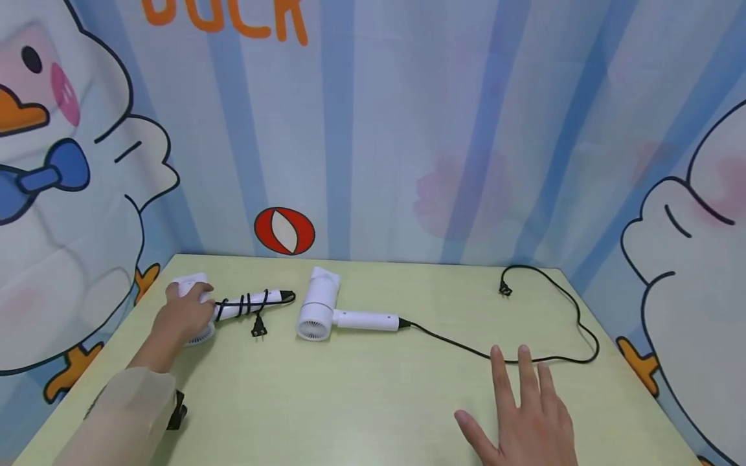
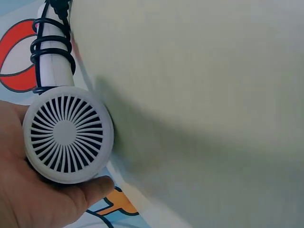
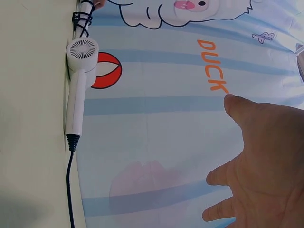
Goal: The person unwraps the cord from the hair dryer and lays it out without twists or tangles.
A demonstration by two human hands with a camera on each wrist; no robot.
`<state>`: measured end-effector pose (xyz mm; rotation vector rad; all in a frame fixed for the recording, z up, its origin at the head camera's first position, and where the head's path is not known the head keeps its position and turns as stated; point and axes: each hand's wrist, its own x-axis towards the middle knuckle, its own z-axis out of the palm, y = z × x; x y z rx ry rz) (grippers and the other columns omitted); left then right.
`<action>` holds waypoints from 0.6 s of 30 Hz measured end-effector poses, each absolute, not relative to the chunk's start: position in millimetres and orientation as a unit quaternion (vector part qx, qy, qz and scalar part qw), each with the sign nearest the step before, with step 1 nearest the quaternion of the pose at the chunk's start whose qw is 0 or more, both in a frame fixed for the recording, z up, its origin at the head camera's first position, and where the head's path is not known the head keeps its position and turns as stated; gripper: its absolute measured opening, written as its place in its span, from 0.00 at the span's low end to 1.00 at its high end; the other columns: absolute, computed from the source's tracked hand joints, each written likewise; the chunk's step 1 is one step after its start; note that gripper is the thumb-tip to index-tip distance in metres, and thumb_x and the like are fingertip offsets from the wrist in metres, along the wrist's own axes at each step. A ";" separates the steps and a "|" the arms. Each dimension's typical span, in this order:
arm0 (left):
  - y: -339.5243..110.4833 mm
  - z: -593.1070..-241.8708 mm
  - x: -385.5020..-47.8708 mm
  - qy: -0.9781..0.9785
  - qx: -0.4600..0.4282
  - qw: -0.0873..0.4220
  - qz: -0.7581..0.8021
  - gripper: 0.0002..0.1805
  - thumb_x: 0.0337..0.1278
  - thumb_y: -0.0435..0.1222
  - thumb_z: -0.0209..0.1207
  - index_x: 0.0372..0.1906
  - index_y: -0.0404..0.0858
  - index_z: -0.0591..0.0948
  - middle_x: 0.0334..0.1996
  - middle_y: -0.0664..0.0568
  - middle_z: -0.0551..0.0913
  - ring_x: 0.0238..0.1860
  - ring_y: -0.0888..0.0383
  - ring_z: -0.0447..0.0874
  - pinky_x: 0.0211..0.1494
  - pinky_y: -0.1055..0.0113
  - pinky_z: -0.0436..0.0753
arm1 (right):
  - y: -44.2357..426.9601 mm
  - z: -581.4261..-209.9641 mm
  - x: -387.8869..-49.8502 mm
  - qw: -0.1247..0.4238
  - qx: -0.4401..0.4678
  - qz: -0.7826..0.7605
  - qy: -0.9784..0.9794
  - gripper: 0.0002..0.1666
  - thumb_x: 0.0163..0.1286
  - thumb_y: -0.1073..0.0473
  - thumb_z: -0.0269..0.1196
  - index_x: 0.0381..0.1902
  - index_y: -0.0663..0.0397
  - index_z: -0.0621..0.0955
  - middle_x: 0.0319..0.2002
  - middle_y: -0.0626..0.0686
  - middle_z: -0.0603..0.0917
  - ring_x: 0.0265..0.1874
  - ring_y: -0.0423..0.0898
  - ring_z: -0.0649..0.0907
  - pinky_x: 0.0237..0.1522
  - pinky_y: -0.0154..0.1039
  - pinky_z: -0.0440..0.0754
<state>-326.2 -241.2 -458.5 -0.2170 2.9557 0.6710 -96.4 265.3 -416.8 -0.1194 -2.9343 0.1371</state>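
At the table's left, my left hand [image 1: 182, 317] grips the barrel of a white hair dryer [image 1: 247, 305], its black cord wound round the handle and its plug [image 1: 259, 326] lying beside. In the left wrist view the round slotted vent [image 2: 64, 133] faces the camera, the left hand [image 2: 42, 194] around the barrel. A second white hair dryer [image 1: 319, 304] lies at the middle, its cord [image 1: 449, 339] running right, unwound. My right hand [image 1: 527, 421] is held with fingers spread at the front right, near that cord, holding nothing; the right wrist view shows this hand [image 3: 270, 156] too.
The pale table [image 1: 361, 401] meets a striped curtain [image 1: 384, 129] with duck drawings along its back edge. The unwound cord loops at the right and ends in a plug [image 1: 505, 289] near the back. A black object [image 1: 177, 411] shows at the left sleeve.
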 end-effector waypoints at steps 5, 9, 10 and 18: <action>-245.1 -458.7 -306.2 0.976 -0.047 0.047 0.207 0.27 0.68 0.41 0.37 0.68 0.33 0.62 0.68 0.14 0.35 0.43 0.26 0.72 0.39 0.42 0.75 | 263.9 -421.7 -97.3 0.113 -0.029 0.049 -0.992 0.60 0.64 0.18 0.50 0.80 0.51 0.58 0.76 0.71 0.56 0.70 0.78 0.61 0.54 0.73 0.70; -245.9 -458.7 -289.6 0.978 -0.031 0.042 0.201 0.25 0.68 0.40 0.36 0.65 0.33 0.63 0.65 0.14 0.38 0.39 0.30 0.73 0.34 0.45 0.75 | 264.1 -426.4 -97.6 0.129 -0.027 0.042 -0.990 0.59 0.64 0.18 0.50 0.80 0.49 0.59 0.75 0.71 0.58 0.69 0.77 0.63 0.53 0.72 0.71; -246.0 -458.9 -285.0 0.979 -0.028 0.039 0.200 0.24 0.69 0.40 0.36 0.64 0.33 0.63 0.65 0.14 0.39 0.39 0.30 0.73 0.33 0.46 0.75 | 264.1 -427.4 -97.4 0.134 -0.028 0.040 -0.990 0.59 0.64 0.18 0.50 0.80 0.49 0.60 0.75 0.70 0.58 0.69 0.77 0.63 0.53 0.72 0.71; -242.7 -461.2 -252.2 0.981 -0.018 0.021 0.192 0.21 0.68 0.39 0.41 0.61 0.33 0.66 0.63 0.14 0.42 0.43 0.29 0.71 0.29 0.51 0.74 | 267.1 -431.0 -97.0 0.143 -0.029 0.034 -0.989 0.60 0.63 0.17 0.51 0.79 0.50 0.61 0.75 0.70 0.60 0.69 0.76 0.64 0.52 0.72 0.72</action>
